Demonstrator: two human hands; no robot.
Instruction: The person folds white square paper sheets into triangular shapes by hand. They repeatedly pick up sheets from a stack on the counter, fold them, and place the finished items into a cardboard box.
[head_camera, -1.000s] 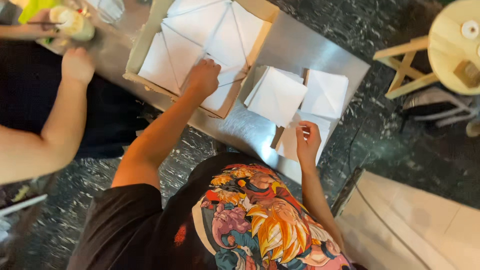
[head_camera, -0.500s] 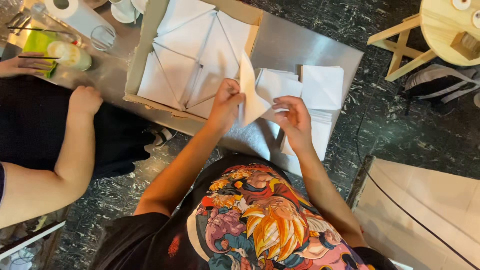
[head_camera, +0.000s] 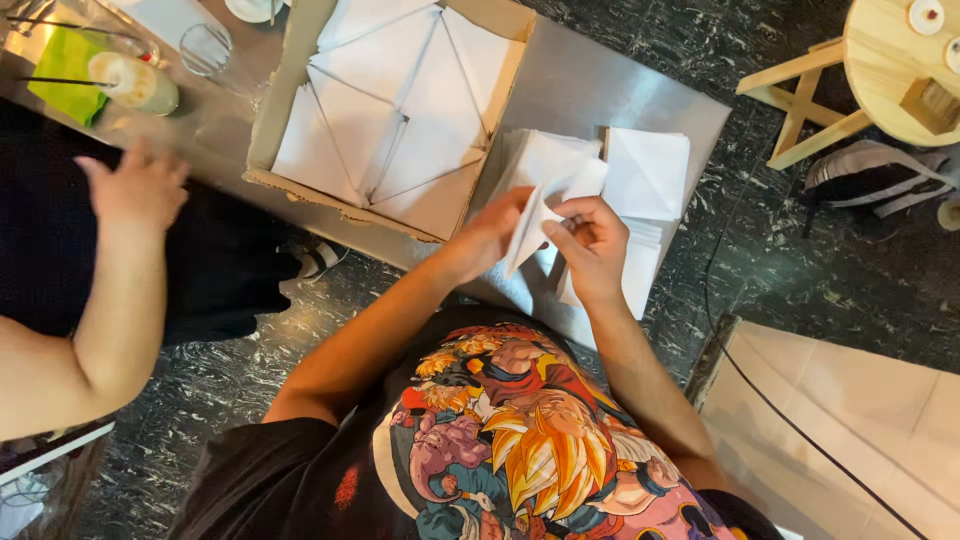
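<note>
Pinching one white napkin (head_camera: 530, 225) between them, left hand (head_camera: 490, 235) and right hand (head_camera: 590, 245) meet (long fold upright) near the tabletop (head_camera: 590, 90) front edge.

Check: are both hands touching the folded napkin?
Touching. The head view shows the left hand and right hand both pinching the folded white napkin between their fingers, no gap.

Even indoor light, soft glare on the steel table (head_camera: 610, 95), slight motion blur, mild edge distortion
</note>
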